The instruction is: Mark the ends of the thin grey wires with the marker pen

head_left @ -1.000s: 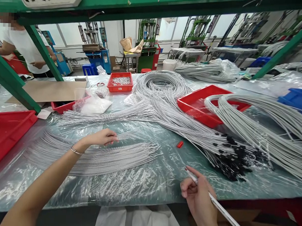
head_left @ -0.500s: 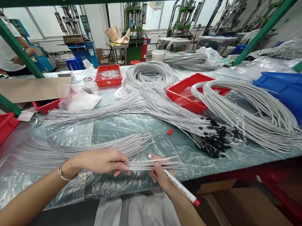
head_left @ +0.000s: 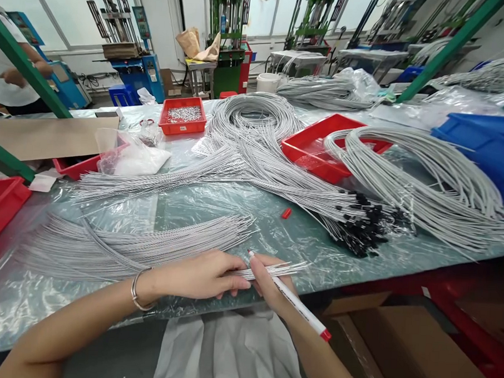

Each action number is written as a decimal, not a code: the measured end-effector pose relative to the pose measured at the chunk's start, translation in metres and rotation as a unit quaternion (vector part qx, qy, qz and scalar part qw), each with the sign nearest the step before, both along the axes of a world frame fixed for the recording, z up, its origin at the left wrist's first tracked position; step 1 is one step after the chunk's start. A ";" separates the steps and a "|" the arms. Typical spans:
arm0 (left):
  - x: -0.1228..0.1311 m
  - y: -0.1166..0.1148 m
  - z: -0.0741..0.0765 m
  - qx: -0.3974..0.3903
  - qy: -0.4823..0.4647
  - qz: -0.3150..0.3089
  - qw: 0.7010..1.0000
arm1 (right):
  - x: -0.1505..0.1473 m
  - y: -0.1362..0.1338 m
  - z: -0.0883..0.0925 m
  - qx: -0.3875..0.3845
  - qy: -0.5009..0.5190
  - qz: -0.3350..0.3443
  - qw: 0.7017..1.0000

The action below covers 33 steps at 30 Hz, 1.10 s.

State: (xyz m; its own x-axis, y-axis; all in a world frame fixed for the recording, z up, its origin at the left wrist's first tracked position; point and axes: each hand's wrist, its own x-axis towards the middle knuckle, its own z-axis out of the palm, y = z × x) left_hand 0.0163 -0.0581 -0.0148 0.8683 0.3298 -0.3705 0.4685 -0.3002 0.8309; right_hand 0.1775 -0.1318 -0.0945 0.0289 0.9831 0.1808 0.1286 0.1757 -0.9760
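- Compared with half a second ago, the left hand is further right, now just beside the right hand; a second ago the two were well apart.
- The left hand is clamped on a small bunch of wires, low centre of the frame, ends pointing right across the right hand's fingers.
- The right hand is closed around a white pen, its red tip up-left and its red end down-right.
- A green table under clear plastic fills the middle; loose wires fan out left of centre, and a red cap lies right of centre.
- A wire coil sits at upper centre; black-ended wires spread right of centre.
- Machines line the room's far side; a co-worker stands at upper left.
- The red tray at upper left of centre holds small shiny pieces.
- Another tray, right of centre, has clear plastic in it and pale cables over its right end.
- A blue bin sits at the right edge.
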 end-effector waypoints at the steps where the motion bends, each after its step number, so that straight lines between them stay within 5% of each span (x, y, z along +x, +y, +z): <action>1: 0.003 -0.004 0.000 0.022 -0.010 0.011 1.000 | 0.000 0.000 0.000 0.001 0.005 -0.006 1.000; 8: 0.002 -0.003 0.007 0.075 -0.022 0.013 0.997 | 0.010 0.000 -0.012 0.051 0.076 -0.046 0.995; 11: -0.004 0.003 0.013 0.057 -0.017 0.037 0.998 | 0.018 -0.004 -0.010 0.092 0.107 -0.179 0.974; 15: -0.007 0.008 0.014 0.034 -0.013 0.058 0.998 | 0.024 -0.011 0.000 0.134 0.017 -0.308 0.942; 22: 0.000 0.009 0.009 0.025 -0.013 0.077 0.997 | 0.019 -0.012 -0.004 0.179 -0.129 -0.242 0.945; 28: 0.005 0.007 0.006 0.031 -0.039 0.085 0.995 | 0.011 -0.012 -0.004 0.264 -0.242 -0.220 0.907; 33: 0.006 0.005 0.008 0.045 -0.039 0.083 0.995 | 0.008 -0.014 -0.004 0.278 -0.241 -0.196 0.909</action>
State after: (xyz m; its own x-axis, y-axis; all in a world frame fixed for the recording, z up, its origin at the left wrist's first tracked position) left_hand 0.0223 -0.0527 -0.0070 0.8240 0.4999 -0.2666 0.4533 -0.2996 0.8395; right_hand 0.1857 -0.1463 -0.0984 0.1438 0.6676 0.7305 0.6763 0.4726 -0.5650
